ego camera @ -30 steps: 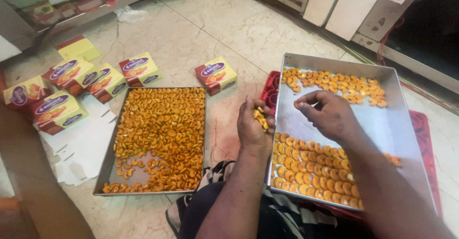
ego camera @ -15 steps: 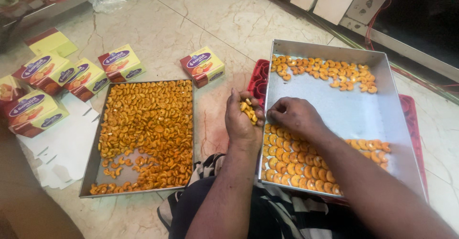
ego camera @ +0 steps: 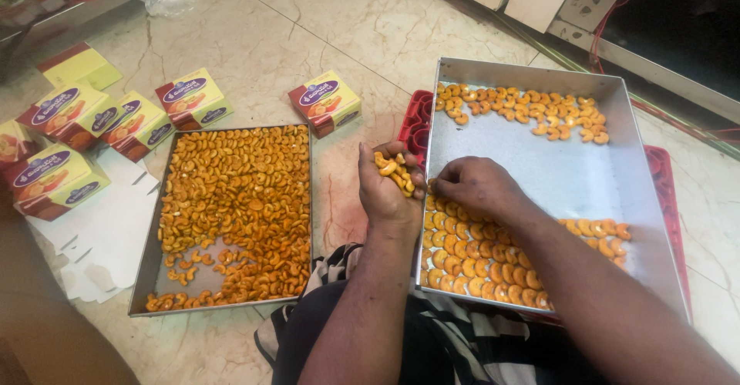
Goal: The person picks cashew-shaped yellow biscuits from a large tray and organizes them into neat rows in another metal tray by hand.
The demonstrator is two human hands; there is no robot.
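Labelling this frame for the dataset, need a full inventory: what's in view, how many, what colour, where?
right tray: one, silver metal, deep, on a red crate, right of centre
left tray: one, silver, shallow, on the floor, left
loose snack pieces: too many to count, orange, curved, covering most of the left tray
arranged snack pieces: many, orange, in neat rows at the right tray's near end; a looser band at its far end
red crate: one, under the right tray
boxes: about six, yellow and maroon, on the floor, upper left
flat cartons: white, left of the left tray
floor: beige marble
left hand: holds a handful of pieces
right hand: fingers down on the rows
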